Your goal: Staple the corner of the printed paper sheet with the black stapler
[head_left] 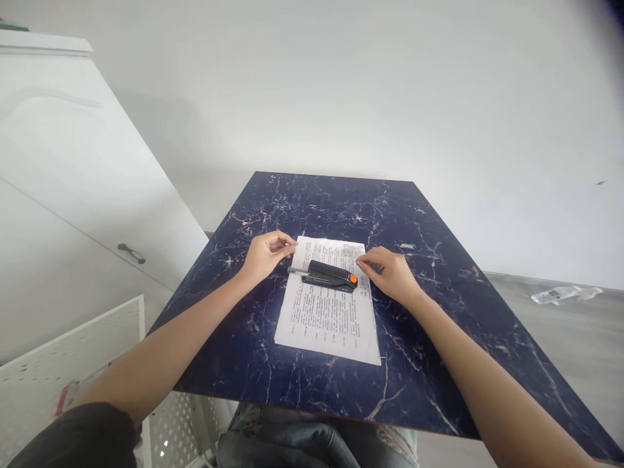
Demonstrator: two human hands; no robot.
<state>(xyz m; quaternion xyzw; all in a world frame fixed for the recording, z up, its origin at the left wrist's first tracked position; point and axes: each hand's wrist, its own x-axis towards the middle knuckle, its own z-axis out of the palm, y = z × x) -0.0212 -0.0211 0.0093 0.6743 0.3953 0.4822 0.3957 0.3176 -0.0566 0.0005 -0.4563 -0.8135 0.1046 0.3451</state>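
Printed sheets of paper (pixel 322 325) lie on the dark blue marbled table, slightly askew. On top of them rests a black stapler (pixel 331 275) with an orange patch at its right end. A thin metal part (pixel 298 271) sticks out of its left end, past the paper's edge. My left hand (pixel 268 255) pinches the paper's upper left edge between thumb and fingers. Over the upper right edge, my right hand (pixel 389 270) is closed with thumb and index fingertips together, just beside the stapler's orange end. Whatever those fingertips hold is too small to make out.
A small pale flat item (pixel 407 246) lies on the table (pixel 331 201) beyond my right hand. To the left stand a white cabinet (pixel 88 182) and a white perforated basket or rack (pixel 168 422). Clear plastic packaging (pixel 560 295) is on the floor at right.
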